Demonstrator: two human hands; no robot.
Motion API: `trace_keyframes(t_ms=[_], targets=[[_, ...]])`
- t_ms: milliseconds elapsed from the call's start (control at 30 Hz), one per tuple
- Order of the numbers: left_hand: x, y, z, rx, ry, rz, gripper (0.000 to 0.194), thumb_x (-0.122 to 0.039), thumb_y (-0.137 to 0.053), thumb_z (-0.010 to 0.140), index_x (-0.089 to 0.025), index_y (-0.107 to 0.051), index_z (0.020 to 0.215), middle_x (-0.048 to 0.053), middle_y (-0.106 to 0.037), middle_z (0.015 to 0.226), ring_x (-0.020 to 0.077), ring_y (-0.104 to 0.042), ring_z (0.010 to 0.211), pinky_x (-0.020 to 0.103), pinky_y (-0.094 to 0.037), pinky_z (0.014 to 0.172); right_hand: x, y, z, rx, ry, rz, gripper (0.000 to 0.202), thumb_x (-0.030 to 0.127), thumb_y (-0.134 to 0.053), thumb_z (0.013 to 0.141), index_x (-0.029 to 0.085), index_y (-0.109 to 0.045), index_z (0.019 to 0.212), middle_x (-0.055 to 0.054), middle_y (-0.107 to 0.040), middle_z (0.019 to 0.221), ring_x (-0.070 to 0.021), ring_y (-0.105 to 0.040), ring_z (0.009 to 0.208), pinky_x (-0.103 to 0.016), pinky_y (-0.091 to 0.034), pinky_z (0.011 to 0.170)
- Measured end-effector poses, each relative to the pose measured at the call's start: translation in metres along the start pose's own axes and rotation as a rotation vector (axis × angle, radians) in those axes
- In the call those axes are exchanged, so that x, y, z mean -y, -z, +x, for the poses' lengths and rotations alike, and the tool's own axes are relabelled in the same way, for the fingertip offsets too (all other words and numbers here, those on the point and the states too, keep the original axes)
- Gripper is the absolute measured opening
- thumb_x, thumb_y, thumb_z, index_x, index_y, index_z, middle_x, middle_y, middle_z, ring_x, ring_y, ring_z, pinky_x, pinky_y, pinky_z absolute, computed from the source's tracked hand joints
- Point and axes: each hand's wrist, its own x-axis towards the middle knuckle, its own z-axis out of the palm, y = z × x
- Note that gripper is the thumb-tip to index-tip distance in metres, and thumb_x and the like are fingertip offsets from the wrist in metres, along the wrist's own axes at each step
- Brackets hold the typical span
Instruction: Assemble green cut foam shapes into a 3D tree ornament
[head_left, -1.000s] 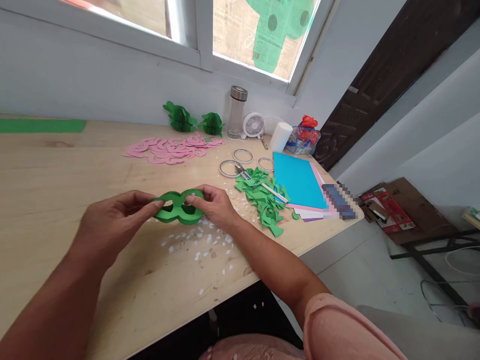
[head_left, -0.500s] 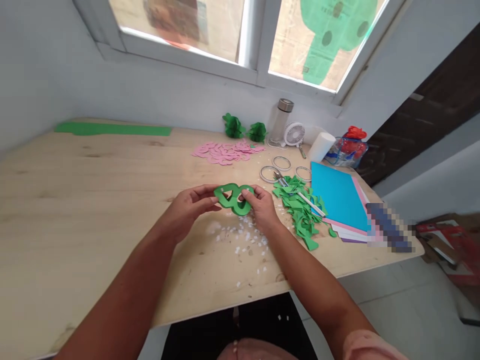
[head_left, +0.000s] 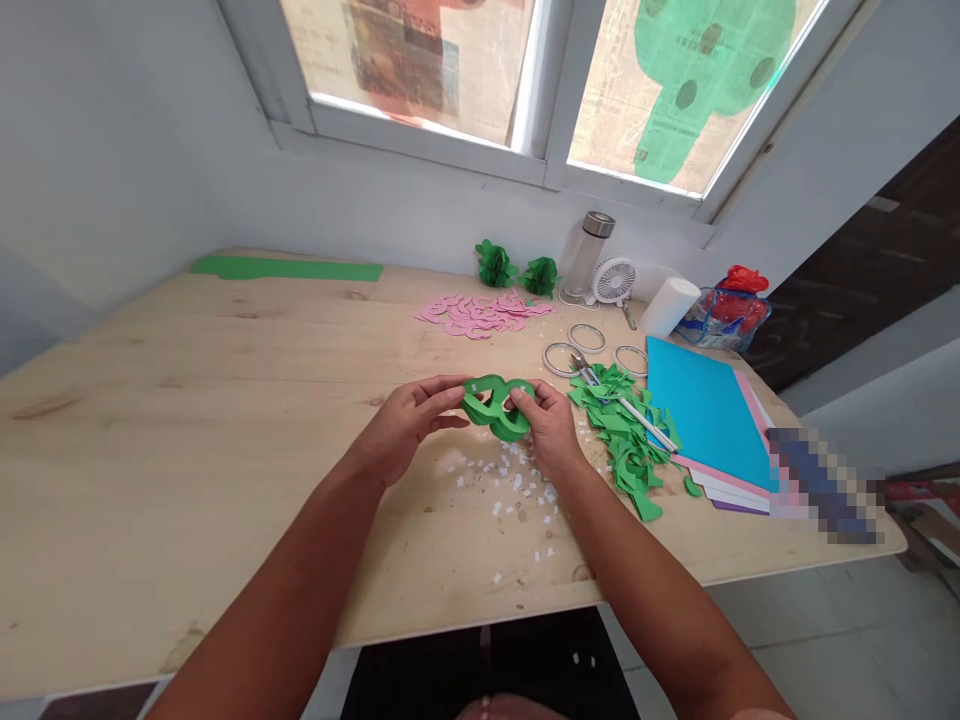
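Observation:
Between my two hands is a green paper cutout (head_left: 510,430) with two openings, made of several stacked layers. My left hand (head_left: 409,420) pinches its left end between thumb and fingers. At the right end, my right hand (head_left: 551,425) grips it with the thumb on top. Small white paper bits (head_left: 525,490) lie scattered on the table below. Right of my right hand is a heap of green paper scraps (head_left: 626,440), with scissors (head_left: 585,368) and a white pen-like stick (head_left: 646,425) on it.
Behind lie pink paper cutouts (head_left: 487,312), green paper shapes (head_left: 495,265), a glass bottle (head_left: 589,255), a small fan (head_left: 613,280) and a white roll (head_left: 671,305). Tape rings (head_left: 586,338) sit near the scissors. Blue paper (head_left: 709,410) tops a stack at right. A green strip (head_left: 292,268) lies far left.
The whole view has shifted, so things appear farther right and slightly lower. The green cutout's layers now show more spread apart at its lower edge. Both hands keep their hold.

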Motion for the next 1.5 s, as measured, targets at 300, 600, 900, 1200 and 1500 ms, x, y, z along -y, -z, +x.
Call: trace_keyframes(t_ms=[300, 600, 900, 1200, 1500], targets=[[0.005, -0.009, 0.001, -0.242, -0.132, 0.109, 0.022, -0.035, -0.072, 0.063, -0.016, -0.07, 0.072, 0.005, -0.071, 0.073, 0.0165, -0.062, 0.065, 0.03, -0.052, 0.066, 0.002, 0.003, -0.002, -0.089, 0.204, -0.44, 0.029, 0.042, -0.065, 0.073, 0.019, -0.062, 0.091, -0.003, -0.067, 0.083, -0.0178, -0.061, 0.076, -0.031, -0.048, 0.071], [0.003, -0.024, -0.01, -0.353, -0.425, 0.565, 0.012, -0.029, -0.061, 0.075, -0.02, -0.069, 0.075, 0.0, -0.072, 0.076, 0.0163, -0.064, 0.069, 0.028, -0.052, 0.071, 0.01, -0.012, -0.021, 0.052, 0.596, -0.809, 0.015, 0.027, -0.051, 0.086, 0.021, -0.06, 0.077, -0.003, -0.062, 0.073, -0.0164, -0.055, 0.07, -0.03, -0.043, 0.07], [0.007, -0.026, -0.01, -0.259, -0.503, 0.707, 0.014, -0.029, -0.057, 0.078, -0.021, -0.068, 0.082, 0.001, -0.073, 0.082, 0.018, -0.065, 0.074, 0.03, -0.052, 0.074, 0.005, -0.012, -0.019, 0.04, 0.379, -0.673, 0.018, 0.034, -0.055, 0.082, 0.02, -0.06, 0.072, 0.0, -0.06, 0.066, -0.0143, -0.052, 0.063, -0.026, -0.041, 0.063], [0.006, -0.027, -0.01, -0.207, -0.487, 0.667, 0.013, -0.028, -0.057, 0.078, -0.02, -0.068, 0.079, 0.001, -0.072, 0.081, 0.0174, -0.064, 0.074, 0.029, -0.051, 0.075, 0.005, -0.011, -0.016, 0.032, 0.363, -0.693, 0.018, 0.029, -0.051, 0.08, 0.02, -0.059, 0.068, 0.001, -0.057, 0.062, -0.0135, -0.05, 0.06, -0.025, -0.04, 0.061], [0.006, -0.026, -0.009, -0.195, -0.47, 0.691, 0.015, -0.03, -0.055, 0.078, -0.021, -0.067, 0.078, 0.001, -0.072, 0.081, 0.0177, -0.064, 0.073, 0.031, -0.051, 0.076, 0.006, -0.009, -0.016, 0.048, 0.356, -0.718, 0.018, 0.034, -0.054, 0.079, 0.021, -0.059, 0.067, 0.001, -0.058, 0.063, -0.0144, -0.051, 0.062, -0.026, -0.041, 0.061]])
